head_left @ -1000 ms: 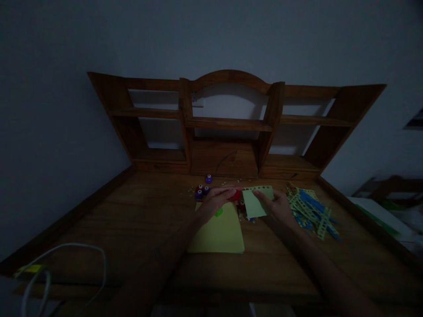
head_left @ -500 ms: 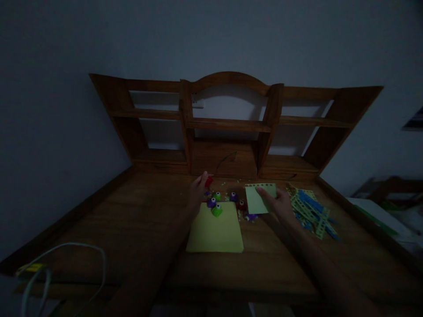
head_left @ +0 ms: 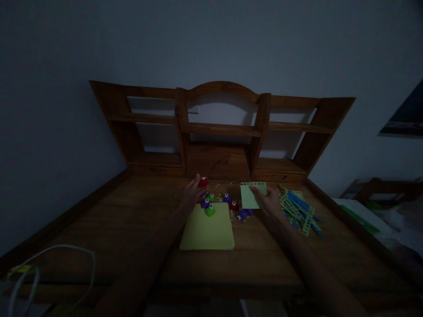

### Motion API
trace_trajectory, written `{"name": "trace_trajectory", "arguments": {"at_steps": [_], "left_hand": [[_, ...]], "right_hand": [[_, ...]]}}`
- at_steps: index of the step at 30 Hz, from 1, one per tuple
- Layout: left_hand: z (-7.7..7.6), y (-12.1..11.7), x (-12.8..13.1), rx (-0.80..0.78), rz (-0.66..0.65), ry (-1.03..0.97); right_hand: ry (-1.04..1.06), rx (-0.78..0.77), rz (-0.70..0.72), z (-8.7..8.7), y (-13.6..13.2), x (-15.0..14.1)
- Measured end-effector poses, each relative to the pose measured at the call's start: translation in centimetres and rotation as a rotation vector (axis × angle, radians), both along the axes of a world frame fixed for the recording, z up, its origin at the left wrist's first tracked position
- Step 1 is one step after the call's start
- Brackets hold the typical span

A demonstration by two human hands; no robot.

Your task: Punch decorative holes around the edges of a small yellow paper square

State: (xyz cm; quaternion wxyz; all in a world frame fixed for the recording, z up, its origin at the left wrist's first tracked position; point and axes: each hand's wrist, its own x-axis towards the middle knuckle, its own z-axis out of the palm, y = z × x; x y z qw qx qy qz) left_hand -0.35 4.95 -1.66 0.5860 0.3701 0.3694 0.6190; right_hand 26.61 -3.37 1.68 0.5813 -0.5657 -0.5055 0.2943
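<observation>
holding a red punch (head_left: 203,182), left fingers (head_left: 195,183) partly cover it.

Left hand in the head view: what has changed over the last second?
The left hand has moved left, away from the punched green paper, and now holds a red toy. The right hand still grips the paper; the yellow pad stayed on the desk.

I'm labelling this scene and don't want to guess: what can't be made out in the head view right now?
All in the head view:
- Red toy: partly covered by the left hand.
- Paper sheet in the right hand: its back faces away.
- Pale bits: too small to count.
- White cable: cut off by the bottom edge.
- Dark panel: cut off by the right edge.
</observation>
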Motion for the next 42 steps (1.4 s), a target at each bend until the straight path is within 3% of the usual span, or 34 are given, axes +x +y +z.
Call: {"name": "trace_trajectory", "arguments": {"at_steps": [3, 7, 13, 18, 24, 28, 30, 33, 35, 38, 42], "left_hand": [[-0.5, 0.3, 0.0, -0.023, -0.047, -0.056], [-0.2, 0.3, -0.1, 0.083, -0.063, -0.078], [1.1, 1.8, 0.8, 0.288, -0.036, 0.393], [1.4, 4.6, 2.7, 0.388, -0.271, 0.780], [0.1, 5.2, 3.3, 0.373, -0.384, 0.869], [0.8, 4.8, 3.3, 0.368, -0.355, 0.851], [2.2, 4.4, 3.4, 0.407, -0.230, 0.821], [4.5, 2.2, 3.6, 0.523, -0.097, 0.811], [5.5, -0.8, 3.4, 0.545, -0.079, 0.806], [5.3, -7.6, 2.1, 0.597, -0.170, 0.872], [3.9, -17.6, -0.4, 0.400, -0.193, 0.911]], "right_hand": [[-0.006, 0.003, 0.003, -0.2, 0.1, 0.2], [-0.019, 0.016, -0.014, -0.3, 0.1, 0.4], [-0.029, 0.047, -0.003, -1.5, 1.0, 0.6], [-0.053, 0.060, -0.001, -2.2, 1.4, 0.9], [-0.041, 0.081, -0.011, -1.9, 1.4, 1.4], [-0.031, 0.107, -0.059, -1.7, 1.7, 1.9], [-0.002, 0.114, -0.077, -1.7, 1.9, 2.1], [0.045, 0.116, -0.080, -1.7, 1.9, 2.3], [0.082, 0.128, -0.064, -1.7, 1.9, 2.3], [0.113, 0.158, -0.051, -1.9, 1.9, 2.3], [0.056, 0.133, -0.057, -2.7, 2.2, 2.1]]}}
